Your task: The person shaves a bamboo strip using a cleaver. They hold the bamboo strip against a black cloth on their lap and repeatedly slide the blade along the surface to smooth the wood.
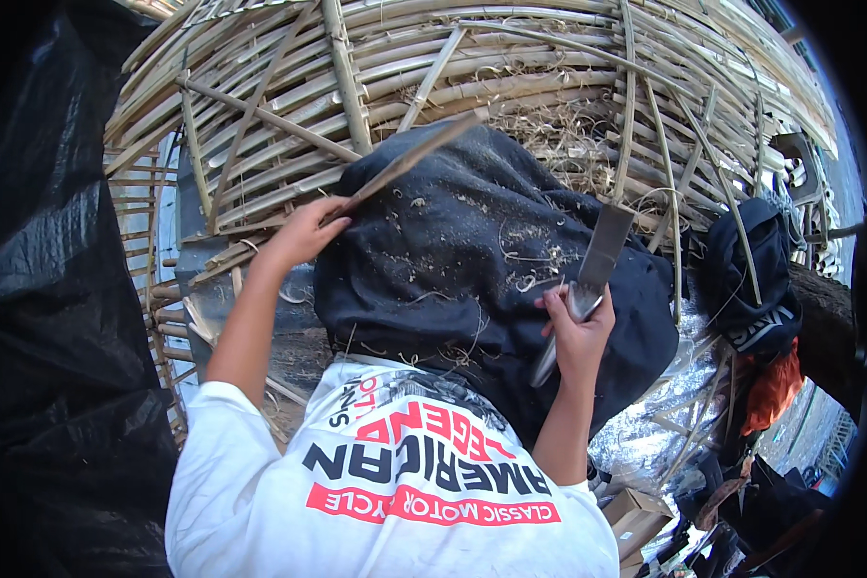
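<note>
Bamboo strip (409,159) in left hand (303,234), blade (592,265) in right hand (578,332).

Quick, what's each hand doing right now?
Left hand: closed on a thin bamboo strip.
Right hand: closed on a broad-bladed knife.

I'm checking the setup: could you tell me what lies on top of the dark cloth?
Pale shavings are scattered over the dark cloth. What the cloth covers underneath cannot be seen.

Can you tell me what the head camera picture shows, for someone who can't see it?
A person's left hand holds a thin bamboo strip while the right hand grips a broad knife, over a dark cloth dusted with shavings. A woven bamboo frame stands behind.
</note>
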### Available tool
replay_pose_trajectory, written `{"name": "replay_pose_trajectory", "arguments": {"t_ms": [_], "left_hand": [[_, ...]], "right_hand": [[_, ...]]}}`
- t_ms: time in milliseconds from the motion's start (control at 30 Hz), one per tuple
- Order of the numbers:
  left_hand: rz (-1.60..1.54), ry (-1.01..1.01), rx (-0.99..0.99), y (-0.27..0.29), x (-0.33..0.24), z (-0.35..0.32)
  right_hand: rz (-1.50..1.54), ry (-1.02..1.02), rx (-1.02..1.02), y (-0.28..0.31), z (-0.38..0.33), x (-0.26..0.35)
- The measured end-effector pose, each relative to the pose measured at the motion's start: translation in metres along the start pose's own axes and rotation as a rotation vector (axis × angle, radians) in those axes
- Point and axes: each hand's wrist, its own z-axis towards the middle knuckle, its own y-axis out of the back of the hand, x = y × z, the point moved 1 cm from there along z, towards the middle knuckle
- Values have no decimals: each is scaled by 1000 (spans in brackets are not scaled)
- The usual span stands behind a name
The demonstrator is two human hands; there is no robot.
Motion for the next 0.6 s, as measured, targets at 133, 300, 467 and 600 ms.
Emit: {"name": "replay_pose_trajectory", "arguments": {"t_ms": [133, 300, 467, 600], "left_hand": [[137, -138, -88, -4, 14, -1], [107, -271, -165, 4, -26, -7], [-336, -29, -18, 5, -50, -24], [-205, 31, 106, -2, -57, -45]], "right_hand": [[0, -57, -22, 2, -3, -7], [0, -23, -27, 6, 3, -3], [8, -33, -46, 1, 8, -2], [10, -65, -18, -7, 4, 1]]}}
